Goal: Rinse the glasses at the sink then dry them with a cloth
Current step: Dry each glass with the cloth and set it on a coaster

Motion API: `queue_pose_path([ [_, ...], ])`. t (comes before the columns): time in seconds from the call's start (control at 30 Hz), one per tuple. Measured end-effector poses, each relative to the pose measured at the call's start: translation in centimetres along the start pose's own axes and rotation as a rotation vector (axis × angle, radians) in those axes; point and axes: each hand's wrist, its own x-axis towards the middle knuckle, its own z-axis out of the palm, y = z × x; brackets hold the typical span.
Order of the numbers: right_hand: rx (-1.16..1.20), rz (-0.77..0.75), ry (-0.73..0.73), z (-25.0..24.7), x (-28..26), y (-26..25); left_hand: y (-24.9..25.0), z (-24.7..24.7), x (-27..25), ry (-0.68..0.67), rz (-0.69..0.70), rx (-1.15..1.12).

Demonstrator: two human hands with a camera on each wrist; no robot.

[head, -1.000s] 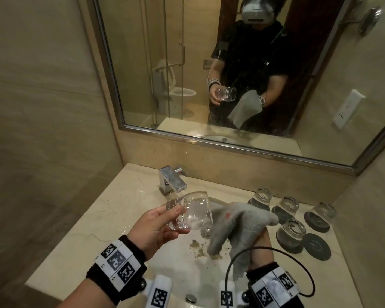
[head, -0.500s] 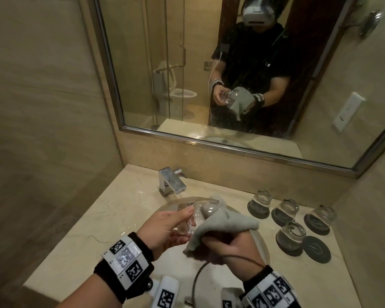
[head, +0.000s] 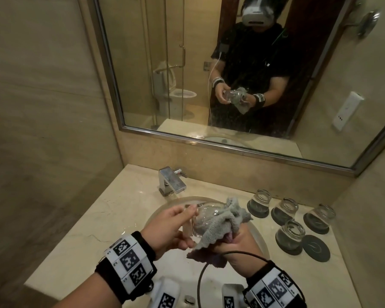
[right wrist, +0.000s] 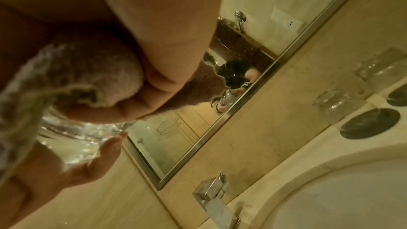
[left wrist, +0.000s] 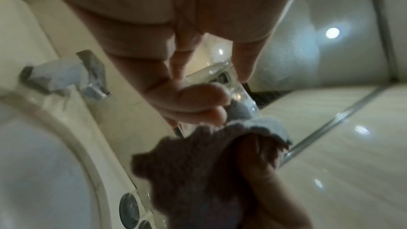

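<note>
One glass (head: 203,221) is being held over the sink (head: 156,215), lying roughly on its side, its mouth turned toward the right; the left hand (head: 169,230) is gripping it at the closed end, thumb on one wall and fingers on the other; the right hand (head: 236,241) is bunching a grey cloth (head: 220,223) and pushing part of it into the mouth, fingers curled round the fabric; both hands are closed on something, neither is spread.

Four more glasses (head: 290,234) are standing upside down on the worktop (head: 111,210) to the right of the sink; three seem to be sitting on dark round coasters, the nearest one beside a bare coaster (head: 316,247); the tap (head: 171,181) is showing no running water.

Handling, as a judgement: the glass is looking thick-walled with a heavy base, so stiff, fairly weighty for its size and breakable against the stone or the basin; droplets are showing inside it in the right wrist view, so the walls are likely slippery; the safest hold seems to be where the left hand is now, round the base end with thumb opposing fingers, leaving the rim free; the rim is probably the weakest part, so the cloth should be twisting inside gently rather than being forced; the cloth itself is soft, light and absorbent, taking any shape, and gives grip on wet glass.
</note>
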Motion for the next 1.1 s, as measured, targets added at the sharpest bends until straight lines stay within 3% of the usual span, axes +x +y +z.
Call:
queue_pose_path([
  [0.07, -0.02, -0.042, 0.017, -0.4, 0.1, 0.2, -0.4, -0.1, 0.3, 0.021, 0.115, 0.036],
  [0.2, 0.212, -0.043, 0.061, -1.4, 0.6, 1.2, -1.1, -0.7, 0.2, 0.09, 0.398, 0.452],
  [0.27, 0.262, -0.037, 0.088, -1.5, 0.7, 1.6, -1.1, -0.8, 0.3, 0.083, 0.373, 0.405],
  [0.4, 0.118, -0.09, 0.091, -1.3, 0.2, 0.7, -0.3, -0.2, 0.4, 0.026, 0.143, 0.054],
  [0.47, 0.109, -0.088, 0.087, -1.2, 0.2, 0.7, -0.4, -0.3, 0.5, 0.062, 0.22, 0.145],
  [0.57, 0.264, -0.085, 0.085, -1.5, 0.8, 1.6, -1.0, -0.9, 0.3, 0.116, 0.464, 0.545],
  [0.63, 0.312, -0.095, 0.11, -1.5, 1.0, 1.7, -1.4, -1.0, 0.4, 0.118, 0.498, 0.603],
  [0.8, 0.133, -0.118, 0.149, -1.5, 0.8, 1.3, -0.3, 0.5, 0.6, 0.018, 0.144, 0.069],
  [0.83, 0.131, -0.124, 0.149, -1.5, 0.9, 1.3, -0.3, 0.5, 0.7, 0.039, 0.151, 0.07],
  [0.9, 0.197, -0.125, 0.127, -1.5, 1.0, 1.5, -0.5, 0.3, 0.7, 0.088, 0.304, 0.219],
  [1.0, 0.435, -0.09, 0.136, -1.8, 1.2, 1.8, -0.9, -0.4, 0.3, 0.123, 0.576, 0.673],
  [1.03, 0.471, -0.091, 0.156, -2.0, 1.2, 1.8, -1.0, -0.4, 0.3, 0.116, 0.588, 0.713],
  [1.1, 0.44, -0.102, 0.168, -1.8, 1.0, 1.7, -0.8, -0.1, 0.4, 0.083, 0.46, 0.538],
])
